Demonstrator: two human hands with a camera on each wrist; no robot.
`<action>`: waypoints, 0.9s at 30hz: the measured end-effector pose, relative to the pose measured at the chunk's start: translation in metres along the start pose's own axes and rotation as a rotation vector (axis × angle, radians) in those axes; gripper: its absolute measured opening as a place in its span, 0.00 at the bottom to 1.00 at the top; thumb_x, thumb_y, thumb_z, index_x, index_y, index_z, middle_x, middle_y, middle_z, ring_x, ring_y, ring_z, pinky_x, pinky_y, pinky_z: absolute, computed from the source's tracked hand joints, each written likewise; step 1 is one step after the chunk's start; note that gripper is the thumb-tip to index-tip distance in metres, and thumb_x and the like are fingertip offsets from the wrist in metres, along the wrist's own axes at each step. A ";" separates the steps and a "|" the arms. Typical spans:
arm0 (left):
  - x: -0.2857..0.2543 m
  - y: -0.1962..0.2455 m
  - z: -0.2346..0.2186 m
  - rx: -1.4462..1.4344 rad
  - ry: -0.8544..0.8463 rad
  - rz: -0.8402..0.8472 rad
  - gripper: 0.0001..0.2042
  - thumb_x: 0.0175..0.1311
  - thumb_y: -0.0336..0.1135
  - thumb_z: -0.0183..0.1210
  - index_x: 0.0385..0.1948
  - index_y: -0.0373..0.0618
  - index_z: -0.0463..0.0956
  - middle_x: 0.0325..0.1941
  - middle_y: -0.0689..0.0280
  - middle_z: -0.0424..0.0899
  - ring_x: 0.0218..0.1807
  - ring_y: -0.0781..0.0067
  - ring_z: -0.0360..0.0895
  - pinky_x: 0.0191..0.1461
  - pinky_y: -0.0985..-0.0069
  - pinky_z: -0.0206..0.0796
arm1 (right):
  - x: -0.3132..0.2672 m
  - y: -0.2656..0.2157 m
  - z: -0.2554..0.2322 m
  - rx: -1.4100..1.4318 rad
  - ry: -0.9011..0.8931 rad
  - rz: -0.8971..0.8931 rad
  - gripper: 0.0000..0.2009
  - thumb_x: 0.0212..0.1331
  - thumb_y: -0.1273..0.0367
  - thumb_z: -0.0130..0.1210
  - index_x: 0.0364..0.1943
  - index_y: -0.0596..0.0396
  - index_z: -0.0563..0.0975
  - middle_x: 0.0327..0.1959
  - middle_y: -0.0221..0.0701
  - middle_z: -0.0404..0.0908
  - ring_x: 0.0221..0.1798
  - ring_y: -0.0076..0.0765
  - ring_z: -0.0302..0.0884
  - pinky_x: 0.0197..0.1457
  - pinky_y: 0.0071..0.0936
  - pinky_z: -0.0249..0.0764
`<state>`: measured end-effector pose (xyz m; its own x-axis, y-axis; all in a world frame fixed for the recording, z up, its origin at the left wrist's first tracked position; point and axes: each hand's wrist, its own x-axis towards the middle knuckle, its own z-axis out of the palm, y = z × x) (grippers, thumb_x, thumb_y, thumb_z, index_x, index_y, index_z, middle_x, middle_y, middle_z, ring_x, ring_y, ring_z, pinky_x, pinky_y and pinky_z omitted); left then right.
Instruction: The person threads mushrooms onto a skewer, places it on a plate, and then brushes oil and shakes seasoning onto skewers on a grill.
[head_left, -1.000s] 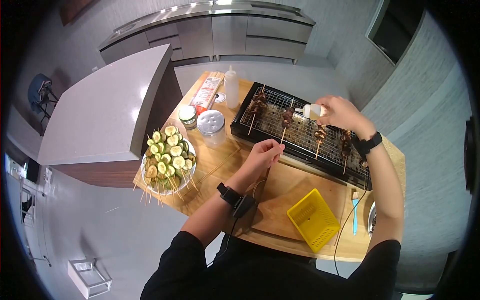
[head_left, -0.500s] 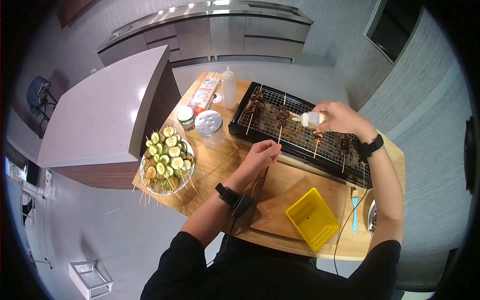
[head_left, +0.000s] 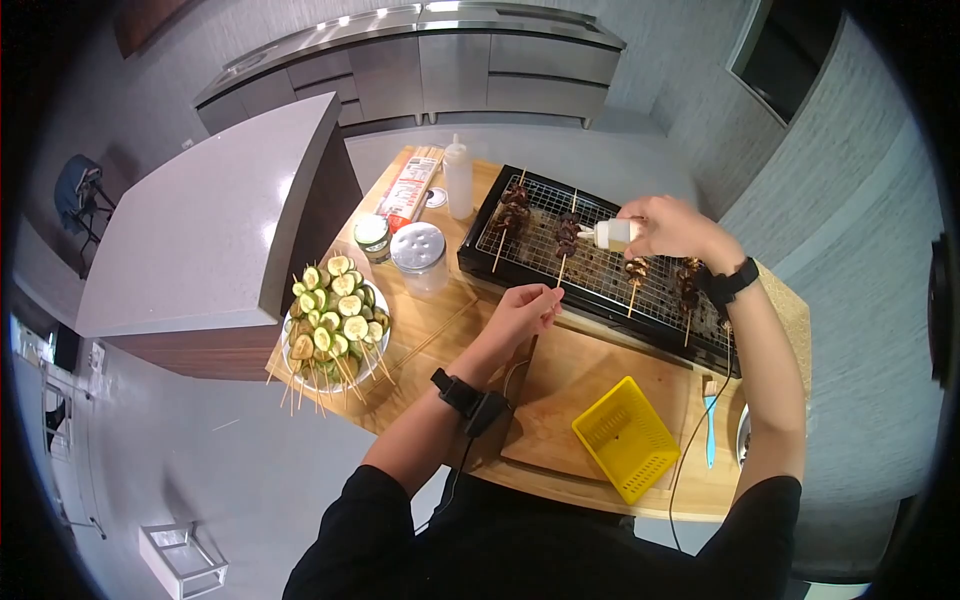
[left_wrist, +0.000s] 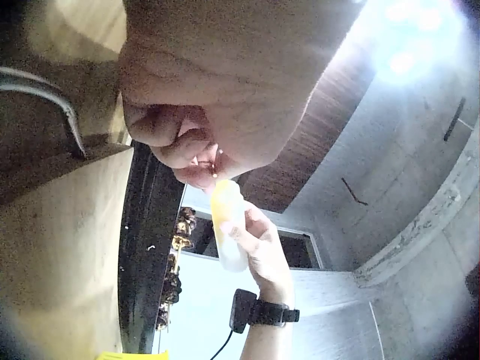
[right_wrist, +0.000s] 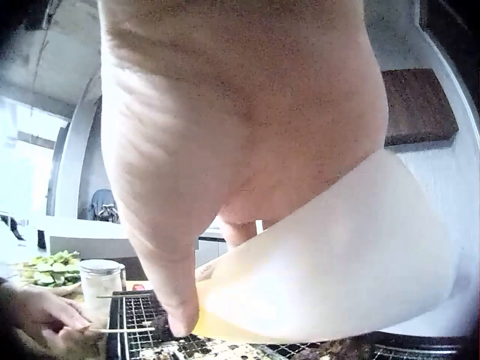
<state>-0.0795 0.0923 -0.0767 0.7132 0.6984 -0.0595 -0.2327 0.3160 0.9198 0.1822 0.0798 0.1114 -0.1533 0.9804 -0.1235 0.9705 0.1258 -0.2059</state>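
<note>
A meat skewer [head_left: 568, 240] lies across the wire rack of the black grill [head_left: 600, 272]. My left hand [head_left: 527, 308] pinches the near end of its stick between thumb and fingertips, just off the grill's front edge. Above the rack, my right hand [head_left: 676, 230] grips a pale squeeze bottle [head_left: 613, 236] tipped onto its side, its nozzle close beside the meat. In the right wrist view the bottle [right_wrist: 352, 255] has yellowish liquid at its lower end. More meat skewers lie along the rack, one to the left [head_left: 514, 212] and others to the right [head_left: 689, 286].
A plate of zucchini skewers [head_left: 338, 318] stands at the table's left. Behind it are a shaker jar [head_left: 422, 260], a small jar [head_left: 373, 236], an upright squeeze bottle [head_left: 458, 182] and a skewer packet [head_left: 412, 190]. In front lie a yellow basket [head_left: 628, 440], cutting board [head_left: 548, 400] and blue brush [head_left: 711, 432].
The skewer has shifted slightly left on the rack, my left hand keeping its pinch on the stick. My right hand has brought the bottle's nozzle a little left and lower along the meat.
</note>
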 end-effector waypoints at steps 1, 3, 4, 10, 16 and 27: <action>0.000 0.001 0.000 0.008 0.002 -0.002 0.16 0.77 0.46 0.58 0.27 0.49 0.78 0.25 0.79 0.73 0.27 0.91 0.66 0.30 0.88 0.54 | 0.000 0.000 0.001 0.062 -0.035 -0.007 0.21 0.47 0.64 0.75 0.47 0.54 0.85 0.40 0.42 0.88 0.45 0.49 0.86 0.49 0.39 0.79; -0.002 0.003 0.001 0.026 0.003 -0.010 0.17 0.77 0.47 0.58 0.27 0.48 0.78 0.24 0.79 0.73 0.27 0.90 0.66 0.30 0.88 0.54 | 0.000 0.003 0.003 0.137 -0.055 -0.025 0.21 0.47 0.64 0.75 0.47 0.55 0.85 0.39 0.42 0.88 0.44 0.48 0.86 0.48 0.39 0.79; -0.003 0.004 0.002 0.020 0.002 -0.007 0.17 0.77 0.47 0.58 0.27 0.48 0.78 0.24 0.79 0.73 0.27 0.90 0.66 0.30 0.88 0.54 | 0.002 0.009 0.005 0.151 -0.039 -0.038 0.21 0.47 0.64 0.75 0.47 0.55 0.85 0.39 0.42 0.88 0.43 0.49 0.86 0.48 0.39 0.78; -0.008 0.015 0.004 0.087 -0.049 -0.072 0.18 0.77 0.49 0.58 0.30 0.45 0.80 0.23 0.78 0.74 0.26 0.91 0.65 0.29 0.88 0.52 | -0.008 0.020 -0.001 0.063 0.097 0.028 0.21 0.48 0.66 0.74 0.48 0.56 0.85 0.41 0.43 0.88 0.44 0.51 0.86 0.49 0.40 0.79; -0.012 0.018 0.000 0.315 -0.309 -0.161 0.17 0.76 0.49 0.58 0.42 0.43 0.85 0.28 0.76 0.80 0.28 0.92 0.67 0.30 0.88 0.54 | -0.047 0.034 -0.009 0.060 0.175 0.065 0.21 0.48 0.65 0.73 0.48 0.55 0.85 0.41 0.43 0.88 0.46 0.51 0.86 0.50 0.41 0.79; -0.014 0.020 0.050 0.688 -0.384 -0.001 0.14 0.75 0.43 0.60 0.42 0.38 0.83 0.29 0.73 0.82 0.31 0.87 0.73 0.33 0.83 0.63 | -0.114 0.058 -0.015 0.072 0.112 0.154 0.22 0.48 0.63 0.74 0.48 0.56 0.84 0.39 0.43 0.89 0.44 0.49 0.86 0.49 0.40 0.79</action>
<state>-0.0612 0.0570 -0.0379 0.9209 0.3881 -0.0373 0.1398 -0.2394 0.9608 0.2590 -0.0225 0.1278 0.0220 0.9985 -0.0510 0.9643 -0.0346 -0.2626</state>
